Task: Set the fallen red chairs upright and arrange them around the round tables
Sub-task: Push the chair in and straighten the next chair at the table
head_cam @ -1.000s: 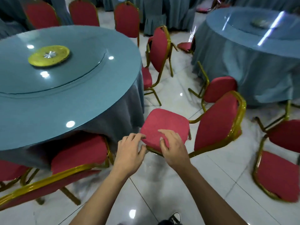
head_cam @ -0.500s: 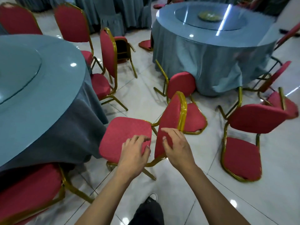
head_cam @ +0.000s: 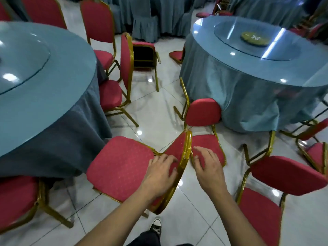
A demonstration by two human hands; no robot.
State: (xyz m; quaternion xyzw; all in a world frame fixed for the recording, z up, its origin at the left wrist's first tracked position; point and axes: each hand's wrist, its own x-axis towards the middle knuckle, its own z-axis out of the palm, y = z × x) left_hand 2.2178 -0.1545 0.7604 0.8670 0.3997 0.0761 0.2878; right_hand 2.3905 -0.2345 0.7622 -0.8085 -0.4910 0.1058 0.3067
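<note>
Head view shows my chair (head_cam: 122, 164) standing upright, its seat just beside the skirt of the left table (head_cam: 44, 96), backrest toward me. My left hand (head_cam: 159, 176) lies on the front face of the backrest with fingers loosely spread, not clamped round the frame. My right hand (head_cam: 207, 167) hovers just behind the backrest, fingers relaxed and gripping nothing. Beyond the backrest, away from that table, a fallen chair (head_cam: 204, 125) lies on the floor. I judge the step is tucking my chair in. To do it well I'd wrap both hands over the gold top rail, push level and square toward the table, and stop before the seat bunches the cloth.
</note>
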